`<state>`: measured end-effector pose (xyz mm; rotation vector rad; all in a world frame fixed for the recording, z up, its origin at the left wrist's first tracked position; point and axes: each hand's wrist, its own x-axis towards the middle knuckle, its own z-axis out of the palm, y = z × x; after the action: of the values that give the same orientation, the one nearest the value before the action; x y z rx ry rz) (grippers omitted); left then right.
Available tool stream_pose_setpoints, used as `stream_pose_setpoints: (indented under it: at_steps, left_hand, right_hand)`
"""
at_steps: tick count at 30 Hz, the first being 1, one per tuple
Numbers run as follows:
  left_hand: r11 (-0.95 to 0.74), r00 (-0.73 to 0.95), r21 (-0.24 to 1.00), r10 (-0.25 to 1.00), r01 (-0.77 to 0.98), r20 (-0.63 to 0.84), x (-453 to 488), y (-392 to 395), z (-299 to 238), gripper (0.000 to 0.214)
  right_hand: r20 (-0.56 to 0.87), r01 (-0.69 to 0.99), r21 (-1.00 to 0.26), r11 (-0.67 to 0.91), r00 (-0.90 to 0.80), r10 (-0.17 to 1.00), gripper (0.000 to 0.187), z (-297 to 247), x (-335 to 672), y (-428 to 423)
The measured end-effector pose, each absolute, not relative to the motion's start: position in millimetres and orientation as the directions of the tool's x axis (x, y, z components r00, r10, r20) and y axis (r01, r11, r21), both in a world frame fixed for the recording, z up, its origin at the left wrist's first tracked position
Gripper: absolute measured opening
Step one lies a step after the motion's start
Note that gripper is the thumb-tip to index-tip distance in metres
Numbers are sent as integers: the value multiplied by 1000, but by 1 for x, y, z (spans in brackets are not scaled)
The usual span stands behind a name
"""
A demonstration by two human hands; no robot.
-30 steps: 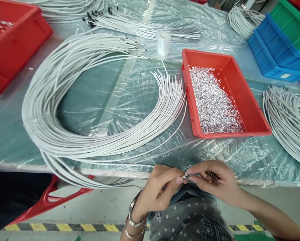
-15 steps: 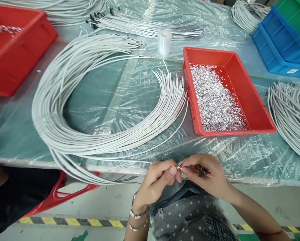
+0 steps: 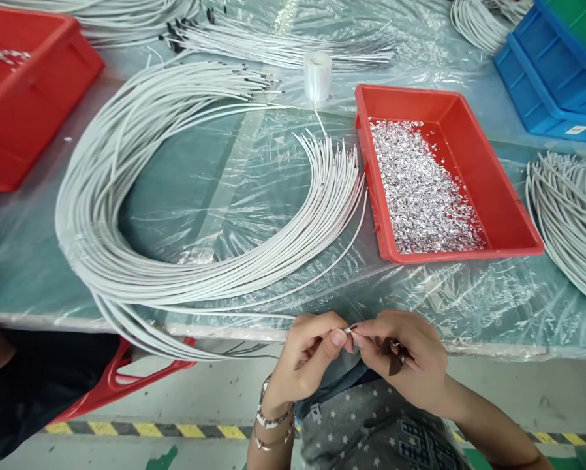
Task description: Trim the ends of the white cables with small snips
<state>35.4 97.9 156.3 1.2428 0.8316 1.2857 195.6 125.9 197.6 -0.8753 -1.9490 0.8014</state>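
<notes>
Where the left hand (image 3: 305,356) and right hand (image 3: 405,356) meet, both pinch closed on the wire end (image 3: 350,330).

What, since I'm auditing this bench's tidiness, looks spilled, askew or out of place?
Nothing looks spilled: the silver pieces lie inside the red tray. Odd: near loops of the white cable bundle sag over the table edge above a red chair. A single cable strays from it into the grip of the left hand and right hand.

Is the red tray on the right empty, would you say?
No, the red tray holds a heap of small silver pieces.
</notes>
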Motion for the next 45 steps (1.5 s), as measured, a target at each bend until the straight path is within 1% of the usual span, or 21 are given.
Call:
stream_pose_setpoints:
  at_steps: [5, 10, 16, 23, 27, 31, 34, 37, 39, 40, 43, 45]
  left_hand:
    - [-187, 140, 961, 966, -205, 218, 37, 99, 158, 34]
    - [-242, 140, 957, 954, -161, 265, 38, 100, 159, 33]
    - [-306, 117, 950, 943, -57, 311, 41, 100, 158, 30]
    - [-367, 97, 929, 928, 52, 361, 47, 99, 156, 27]
    - [-352, 113, 933, 933, 72, 343, 48, 99, 156, 19]
    - [-303, 110, 953, 948, 30, 298, 48, 97, 156, 19]
    - [-250, 89, 966, 963, -67, 255, 47, 96, 154, 25]
    - [-190, 82, 962, 974, -196, 209, 44, 94, 153, 33]
    - [-133, 84, 954, 983, -268, 161, 41, 93, 153, 37]
    - [-105, 86, 948, 987, -299, 137, 39, 92, 153, 39]
    - [-49, 87, 928, 992, -370, 87, 34, 91, 152, 42]
    - [-37, 82, 916, 994, -400, 76, 32, 92, 149, 44]
  right_hand:
    - [454, 305, -754, 581, -398, 797, 13, 199, 195, 123]
    - [449, 359, -740, 569, -365, 815, 15, 198, 194, 119]
    - [436, 402, -729, 554, -351, 828, 19, 198, 195, 117]
    - [402, 424, -713, 558, -405, 821, 19, 201, 207, 113]
    - [368, 438, -705, 558, -446, 816, 19, 203, 213, 110]
    - [355, 486, -677, 553, -443, 823, 16, 209, 218, 106]
    - [403, 575, -627, 526, -339, 850, 13, 214, 228, 112]
    - [510, 701, -566, 435, -117, 852, 15, 216, 247, 131]
    - [581, 777, -535, 331, 53, 812, 14, 217, 263, 151]
    - [601, 799, -527, 291, 108, 792, 13, 216, 271, 163]
    - [597, 824, -527, 209, 184, 781, 16, 215, 295, 196]
    - [617, 824, -532, 194, 221, 755, 17, 214, 307, 212]
